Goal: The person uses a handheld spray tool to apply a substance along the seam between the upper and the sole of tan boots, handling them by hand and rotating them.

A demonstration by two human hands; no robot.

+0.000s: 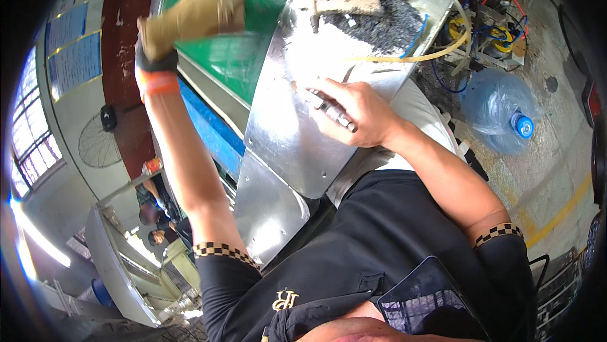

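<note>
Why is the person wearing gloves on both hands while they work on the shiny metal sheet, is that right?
Not quite. In the head view only the left hand wears a glove, resting on the green surface. The right hand is bare, holding a small metal tool on the shiny metal sheet.

One curved metal sheet (284, 120), one hammer (344, 6), one blue water jug (496, 111), one glove (190, 19).

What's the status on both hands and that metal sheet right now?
Left hand, gloved, flat on green surface. Right hand, bare, gripping small metal tool on metal sheet. Nothing blocking.
</note>
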